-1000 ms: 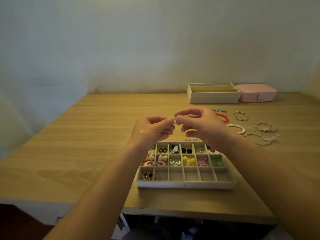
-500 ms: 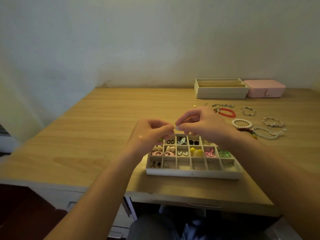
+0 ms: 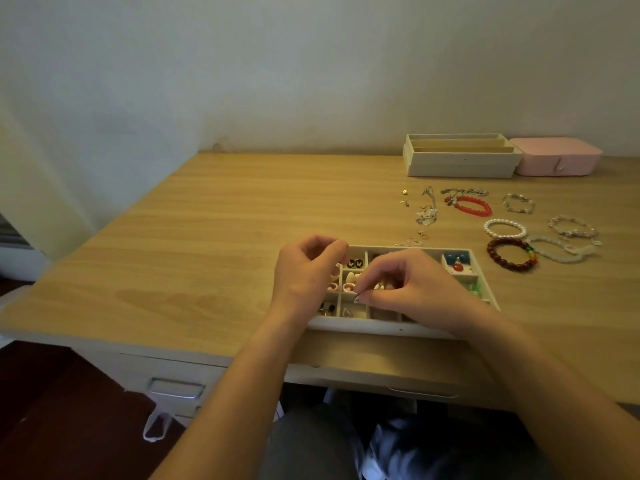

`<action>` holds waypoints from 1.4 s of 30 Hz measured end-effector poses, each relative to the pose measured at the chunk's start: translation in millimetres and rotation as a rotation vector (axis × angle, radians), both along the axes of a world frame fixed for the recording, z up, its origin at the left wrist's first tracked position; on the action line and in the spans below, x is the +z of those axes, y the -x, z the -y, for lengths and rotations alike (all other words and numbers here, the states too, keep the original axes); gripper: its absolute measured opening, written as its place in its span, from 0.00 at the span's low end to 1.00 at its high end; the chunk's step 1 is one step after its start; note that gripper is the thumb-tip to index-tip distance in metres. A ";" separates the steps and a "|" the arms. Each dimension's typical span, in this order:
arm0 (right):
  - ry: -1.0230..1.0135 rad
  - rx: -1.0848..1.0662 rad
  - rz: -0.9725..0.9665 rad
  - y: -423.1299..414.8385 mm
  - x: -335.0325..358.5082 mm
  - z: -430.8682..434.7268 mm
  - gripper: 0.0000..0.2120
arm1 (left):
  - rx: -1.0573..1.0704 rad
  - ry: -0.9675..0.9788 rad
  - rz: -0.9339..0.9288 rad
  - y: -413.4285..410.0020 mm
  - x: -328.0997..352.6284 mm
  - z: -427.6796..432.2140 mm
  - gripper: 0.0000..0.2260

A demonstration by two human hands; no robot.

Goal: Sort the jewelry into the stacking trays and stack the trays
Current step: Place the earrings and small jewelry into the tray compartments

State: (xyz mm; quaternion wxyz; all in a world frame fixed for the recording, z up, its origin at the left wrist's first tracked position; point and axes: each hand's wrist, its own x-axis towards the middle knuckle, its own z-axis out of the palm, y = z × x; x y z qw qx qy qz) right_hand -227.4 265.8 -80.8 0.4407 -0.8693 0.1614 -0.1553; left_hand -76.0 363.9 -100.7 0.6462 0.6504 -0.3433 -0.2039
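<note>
Two hands work over the compartment tray (image 3: 381, 329), which sits at the near edge of the desk (image 3: 207, 237). The right hand (image 3: 419, 292) pinches a small piece (image 3: 358, 298) between the tips of thumb and forefinger, low over the tray's middle row, left of centre. It may be an earring, though it is too small to name with confidence. The left hand (image 3: 303, 271) hovers above the tray's left end, fingers curled and thumb against forefinger; whether it holds anything cannot be told.

The step in hand, as judged, is setting the piece into a cell. To do it well:
- lower the fingertips inside the cell walls before letting go;
- choose a cell that is bare or holds matching pieces;
- release gently, so the piece does not bounce into a neighbouring cell.

The left hand would serve best steadying the tray's rim.

Loose bracelets, among them a red bracelet (image 3: 472, 206) and a pearl bracelet (image 3: 505, 229), lie toward the desk's right edge, well apart from the hands. A slotted tray (image 3: 460, 166) stands at the far edge beside a pink box (image 3: 554, 161), so stacking lies well ahead.
</note>
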 end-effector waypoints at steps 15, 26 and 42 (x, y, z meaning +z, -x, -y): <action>0.144 -0.098 -0.167 -14.6 6.6 -7.3 0.08 | 0.104 -0.002 0.153 1.1 -13.9 3.9 0.04; 0.277 -0.122 -0.272 -22.5 12.7 -18.5 0.08 | 0.124 0.005 0.203 3.1 -14.1 -0.3 0.04; 0.006 -0.361 0.189 6.5 -13.6 -9.5 0.11 | -0.134 -0.194 0.518 -6.7 0.2 -24.5 0.13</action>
